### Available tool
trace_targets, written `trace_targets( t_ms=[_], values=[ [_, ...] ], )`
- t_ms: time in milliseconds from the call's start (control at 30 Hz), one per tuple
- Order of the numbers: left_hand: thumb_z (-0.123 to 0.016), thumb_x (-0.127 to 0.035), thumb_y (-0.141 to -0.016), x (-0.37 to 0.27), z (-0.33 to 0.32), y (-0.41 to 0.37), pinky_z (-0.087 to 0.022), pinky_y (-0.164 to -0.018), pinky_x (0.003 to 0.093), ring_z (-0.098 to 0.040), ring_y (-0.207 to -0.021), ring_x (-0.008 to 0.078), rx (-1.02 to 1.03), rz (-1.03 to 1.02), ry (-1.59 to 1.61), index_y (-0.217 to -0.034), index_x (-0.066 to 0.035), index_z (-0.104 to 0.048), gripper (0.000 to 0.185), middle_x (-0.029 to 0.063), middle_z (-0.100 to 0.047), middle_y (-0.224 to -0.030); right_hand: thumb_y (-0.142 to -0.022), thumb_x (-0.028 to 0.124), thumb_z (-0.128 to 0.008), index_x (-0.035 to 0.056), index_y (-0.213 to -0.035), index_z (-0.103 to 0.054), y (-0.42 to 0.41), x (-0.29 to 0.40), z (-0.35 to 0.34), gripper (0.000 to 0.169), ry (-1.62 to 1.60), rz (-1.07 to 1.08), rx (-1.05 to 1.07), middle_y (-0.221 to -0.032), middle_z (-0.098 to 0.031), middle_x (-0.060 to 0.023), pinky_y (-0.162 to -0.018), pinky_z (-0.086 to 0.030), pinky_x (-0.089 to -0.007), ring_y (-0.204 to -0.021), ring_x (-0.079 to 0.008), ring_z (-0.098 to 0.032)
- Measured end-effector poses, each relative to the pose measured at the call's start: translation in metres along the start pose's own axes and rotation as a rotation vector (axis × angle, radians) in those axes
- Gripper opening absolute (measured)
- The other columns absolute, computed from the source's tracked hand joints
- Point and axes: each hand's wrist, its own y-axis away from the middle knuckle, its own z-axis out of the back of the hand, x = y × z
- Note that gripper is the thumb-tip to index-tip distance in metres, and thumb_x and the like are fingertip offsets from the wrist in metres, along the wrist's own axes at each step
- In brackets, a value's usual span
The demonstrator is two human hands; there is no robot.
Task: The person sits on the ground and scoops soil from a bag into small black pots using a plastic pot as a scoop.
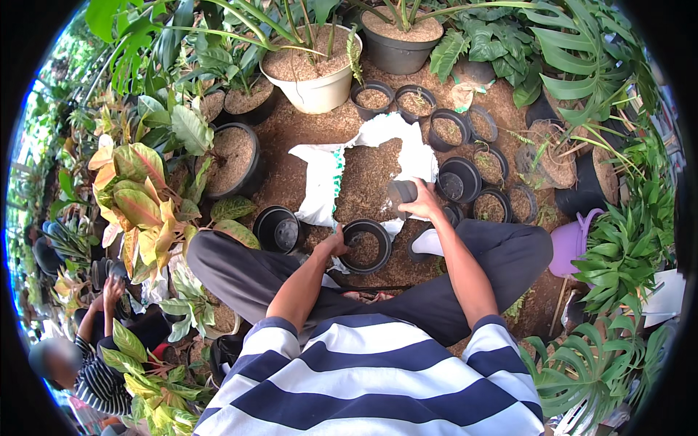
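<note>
In the head view my left hand (337, 242) holds the left rim of a black plastic pot (386, 256) with brown planting mix in the bottom, standing on the ground between my legs. My right hand (424, 200) grips a small dark pot (402, 192), tilted, over the right side of an opened white sack (319, 188). Loose brown planting mix (371, 174) lies in the sack. Left of my left hand stands an empty black pot (277, 229). Another empty black pot (459, 180) leans just beyond my right hand.
Several small black pots with mix (447, 131) curve along the right. A large white pot (311, 87) and a large grey pot (402, 52) hold plants at the back. A purple bucket (570, 248) stands right of my knee. At the lower left sits another person (103, 376) among leafy plants.
</note>
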Motion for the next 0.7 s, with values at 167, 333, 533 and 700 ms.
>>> trace_targets(
  t_ms=[167, 333, 533, 700],
  values=[
    [-0.075, -0.020, -0.078, -0.005, 0.003, 0.001, -0.046, -0.098, 0.0413, -0.058, -0.115, 0.0370, -0.009, 0.020, -0.023, -0.145, 0.006, 0.004, 0.108, 0.0290, -0.058, -0.122, -0.054, 0.033, -0.086, 0.0166, -0.141, -0.039, -0.014, -0.053, -0.011, 0.100, -0.089, -0.196, -0.160, -0.128, -0.041, -0.0248, -0.101, -0.044, -0.0411, -0.120, -0.0397, -0.048],
    [-0.073, -0.017, -0.079, -0.020, 0.008, 0.007, -0.046, -0.095, 0.0437, -0.059, -0.112, 0.0371, 0.062, 0.079, -0.025, -0.143, 0.003, -0.005, 0.095, 0.0289, -0.060, -0.118, -0.054, 0.036, -0.087, 0.0187, -0.143, -0.035, -0.014, -0.076, -0.026, 0.104, -0.124, -0.255, -0.105, -0.135, -0.034, -0.0275, -0.104, -0.040, -0.0425, -0.125, -0.0407, -0.043],
    [-0.064, -0.020, -0.084, -0.004, 0.000, 0.000, -0.042, -0.095, 0.0455, -0.059, -0.112, 0.0355, 0.029, 0.048, 0.013, -0.133, -0.001, -0.026, 0.065, 0.0264, -0.062, -0.114, -0.058, 0.034, -0.087, 0.0231, -0.144, -0.033, -0.011, -0.061, -0.038, 0.102, -0.042, -0.115, -0.156, -0.138, -0.030, -0.0231, -0.103, -0.040, -0.0484, -0.125, -0.0441, -0.041],
    [-0.053, -0.034, -0.091, 0.000, -0.008, -0.010, -0.031, -0.100, 0.0493, -0.058, -0.115, 0.0315, -0.020, 0.125, -0.040, -0.128, -0.009, -0.042, 0.046, 0.0217, -0.064, -0.114, -0.058, 0.034, -0.088, 0.0237, -0.145, -0.032, -0.010, -0.064, -0.045, 0.104, 0.003, -0.130, -0.140, -0.140, -0.027, -0.0236, -0.106, -0.037, -0.0485, -0.130, -0.0452, -0.034]
  ],
)
